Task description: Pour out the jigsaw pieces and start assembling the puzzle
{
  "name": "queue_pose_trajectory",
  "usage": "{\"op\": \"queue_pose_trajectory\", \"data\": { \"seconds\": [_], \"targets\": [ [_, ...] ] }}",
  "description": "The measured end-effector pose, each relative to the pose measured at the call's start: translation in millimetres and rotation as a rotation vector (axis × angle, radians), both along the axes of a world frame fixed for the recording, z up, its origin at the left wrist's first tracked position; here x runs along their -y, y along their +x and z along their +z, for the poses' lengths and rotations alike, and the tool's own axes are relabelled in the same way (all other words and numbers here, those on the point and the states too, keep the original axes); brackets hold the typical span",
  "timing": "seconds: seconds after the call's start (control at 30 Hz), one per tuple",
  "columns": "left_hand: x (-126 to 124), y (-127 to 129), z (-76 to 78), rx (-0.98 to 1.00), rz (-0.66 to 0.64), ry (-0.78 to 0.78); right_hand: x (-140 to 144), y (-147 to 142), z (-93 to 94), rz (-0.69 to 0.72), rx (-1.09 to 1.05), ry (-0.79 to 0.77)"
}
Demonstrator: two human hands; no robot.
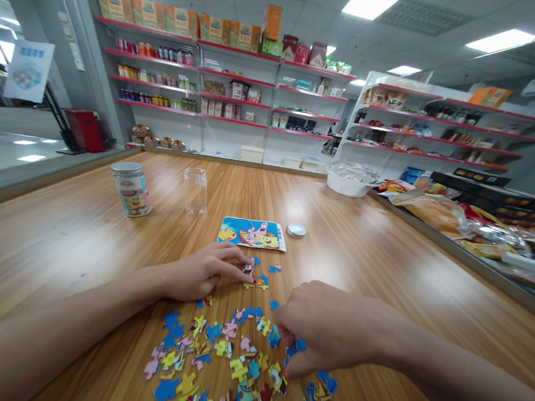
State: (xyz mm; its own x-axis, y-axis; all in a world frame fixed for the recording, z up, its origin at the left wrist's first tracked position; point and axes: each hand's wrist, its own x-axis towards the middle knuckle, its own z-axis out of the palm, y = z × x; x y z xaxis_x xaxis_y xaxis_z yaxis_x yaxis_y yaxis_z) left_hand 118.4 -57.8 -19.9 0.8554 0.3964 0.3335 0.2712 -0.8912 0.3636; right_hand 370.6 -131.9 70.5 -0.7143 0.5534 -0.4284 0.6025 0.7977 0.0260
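On the wooden table (79,233), we see both forearms reaching in over loose jigsaw pieces (233,361). Our right hand (325,332) curls knuckles-up, pinching a blue piece (299,345); our left hand (204,272) lies flat, fingertips closed on small joined pieces (253,275) below the reference picture (252,233).

Puzzle pieces (233,361) cut off bottom; right hand (325,332) hides some.
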Motion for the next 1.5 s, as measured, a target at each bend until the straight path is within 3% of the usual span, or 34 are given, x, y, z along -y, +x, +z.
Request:
{"op": "queue_pose_trajectory", "data": {
  "seconds": [0.3,0.43,0.53,0.6,0.67,0.83,1.2,1.37,1.5],
  "targets": [
    [1.1,2.0,2.8,0.013,-0.004,0.013,1.5,0.5,0.9,0.021,-0.124,-0.048],
    [0.8,1.8,2.4,0.005,-0.001,0.022,-5.9,3.3,0.1,0.023,-0.239,-0.190],
    [1.3,1.9,1.9,-0.002,0.000,0.043,-24.8,6.9,-9.9,-0.023,-0.472,-0.337],
    [2.3,2.4,2.1,-0.009,-0.017,0.057,-40.7,8.9,-23.7,-0.164,-0.695,-0.276],
    [3.7,3.4,2.9,-0.021,-0.038,0.064,-54.3,10.0,-40.8,-0.281,-0.886,-0.117],
    [6.4,5.2,4.5,-0.035,-0.050,0.061,-63.9,8.0,-71.1,-0.288,-1.016,-0.026],
    [7.1,5.0,5.1,-0.053,-0.043,0.042,-57.2,5.6,-72.5,-0.184,-1.086,0.055],
    [7.4,5.8,6.4,-0.057,-0.052,0.045,-55.0,2.9,-74.2,-0.287,-1.168,0.014],
    [7.7,5.3,6.4,-0.052,-0.043,0.035,-58.2,4.4,-80.1,-0.185,-1.146,0.048]
  ]
}}
